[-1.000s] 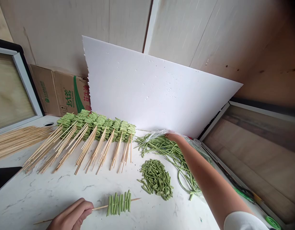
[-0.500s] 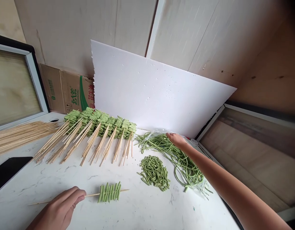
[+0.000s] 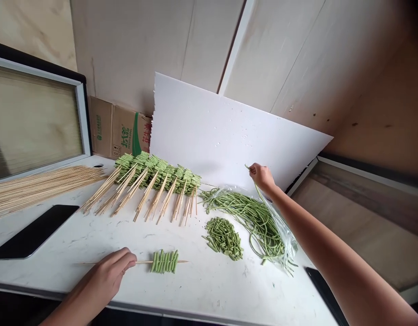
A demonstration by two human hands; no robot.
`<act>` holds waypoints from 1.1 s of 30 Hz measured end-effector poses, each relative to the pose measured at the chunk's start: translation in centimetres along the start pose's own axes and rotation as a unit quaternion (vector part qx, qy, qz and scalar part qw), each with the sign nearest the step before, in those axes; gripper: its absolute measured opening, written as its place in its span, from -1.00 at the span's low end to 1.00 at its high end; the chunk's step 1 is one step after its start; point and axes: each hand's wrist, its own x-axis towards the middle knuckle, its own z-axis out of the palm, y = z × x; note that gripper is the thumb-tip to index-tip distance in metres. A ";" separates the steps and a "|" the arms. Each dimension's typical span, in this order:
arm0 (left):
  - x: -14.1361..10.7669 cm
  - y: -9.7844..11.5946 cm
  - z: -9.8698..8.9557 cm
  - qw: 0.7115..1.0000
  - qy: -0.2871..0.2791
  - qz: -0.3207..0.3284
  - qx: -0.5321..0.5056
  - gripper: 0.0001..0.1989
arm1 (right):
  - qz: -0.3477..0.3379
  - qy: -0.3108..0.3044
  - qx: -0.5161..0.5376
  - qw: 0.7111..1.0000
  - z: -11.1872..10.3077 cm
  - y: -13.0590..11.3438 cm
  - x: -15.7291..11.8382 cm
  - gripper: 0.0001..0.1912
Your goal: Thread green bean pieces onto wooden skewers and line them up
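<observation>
My left hand (image 3: 115, 267) is closed around a thin wooden skewer (image 3: 143, 261) lying level just above or on the table. Several short cut pieces of green bean (image 3: 164, 261) are threaded side by side near its pointed end. At the right, my right hand (image 3: 262, 175) pinches a long green bean (image 3: 247, 167), its tip poking out past the fingers and its length hanging below. Under that hand lies a heap of long green beans (image 3: 242, 208) partly in a clear plastic bag (image 3: 286, 235). A pile of short cut beans (image 3: 224, 237) sits between the two hands.
Finished bean skewers (image 3: 161, 174) are stacked along the back, sticks toward me. Bare skewers (image 3: 42, 185) lie at the left beside a black phone-like slab (image 3: 35, 231). A white board (image 3: 229, 136) and a cardboard box (image 3: 122, 131) stand behind. Another dark slab (image 3: 326, 294) lies at right.
My right hand has risen from the bean heap and now has a long bean lifted out of it. My left hand still grips the skewer. The view has shifted somewhat.
</observation>
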 end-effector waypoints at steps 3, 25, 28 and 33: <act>-0.1 -0.2 0.0 1.000 -0.009 -0.004 -0.001 -0.70 | -0.008 0.048 -0.001 0.999 -2.0 -1.5 1.3 -0.74; -0.1 -3.6 -2.6 0.992 -0.047 -0.060 0.100 -0.69 | -0.040 0.451 0.053 0.890 -27.0 -2.9 6.4 -0.70; -0.3 -3.8 -2.8 0.990 -0.053 -0.068 0.108 -0.69 | -0.058 0.497 0.074 0.863 -28.6 -3.3 5.2 -0.65; -0.2 -4.2 -3.5 0.990 -0.033 -0.062 0.125 -0.71 | -0.112 0.516 0.140 0.838 -29.6 -6.3 1.7 -0.74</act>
